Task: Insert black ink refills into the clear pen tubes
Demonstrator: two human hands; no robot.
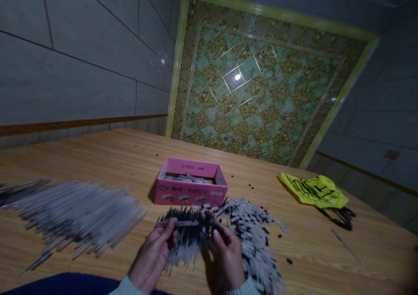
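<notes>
One slim tube [187, 223] is pinched in the left hand [154, 248]. Right hand [228, 248] curls nearby; cannot tell whether it grips anything. Pink box [191, 196] stands beyond.

One left hand [156, 249], one right hand [230, 251], one clear tube [186, 223] pinched in the left. One pink box [190, 195], one yellow bag [313, 191], one loose stick [347, 247] off to the right. Three big piles: long sticks [81, 212], dark-tipped sticks [184, 245], short pieces [256, 238], all way too many to count lol. Roughly six stray black bits [289, 261], one tabletop [98, 155].
</notes>
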